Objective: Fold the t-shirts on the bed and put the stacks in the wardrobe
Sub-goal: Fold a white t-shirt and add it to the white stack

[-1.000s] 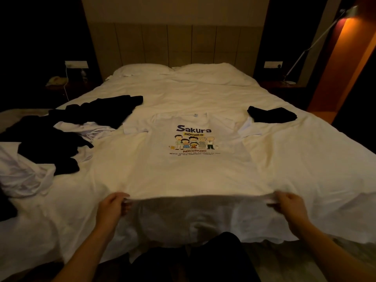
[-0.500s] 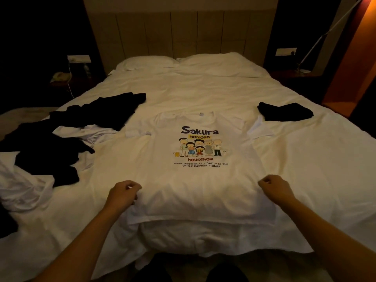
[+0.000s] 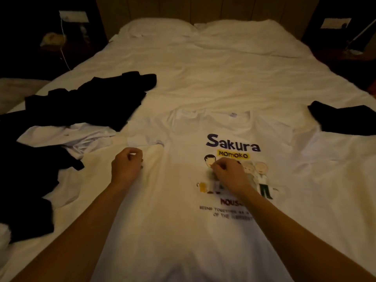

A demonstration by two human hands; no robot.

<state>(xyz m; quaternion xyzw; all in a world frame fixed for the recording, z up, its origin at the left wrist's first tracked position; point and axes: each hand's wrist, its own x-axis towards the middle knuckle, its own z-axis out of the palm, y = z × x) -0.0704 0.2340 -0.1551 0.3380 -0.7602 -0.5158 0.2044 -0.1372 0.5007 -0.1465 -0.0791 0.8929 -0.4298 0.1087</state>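
White t-shirt [image 3: 183,220] — soft matt cloth with a smooth printed graphic; bed [image 3: 234,78] sheet matt, creased cloth — dark garments [image 3: 87,102] matt too.

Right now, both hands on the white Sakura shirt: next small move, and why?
Probably fold the sleeve side in. The white t-shirt lies flat, print up, not yet folded. The left hand sits curled at its edge just below the sleeve, seemingly pinching cloth; the right hand is curled on the print. Likely: left hand carries that edge toward the middle while the right holds the cloth.

Both arms reach forward — left hand [image 3: 126,167] and right hand [image 3: 228,173] seemingly curled.
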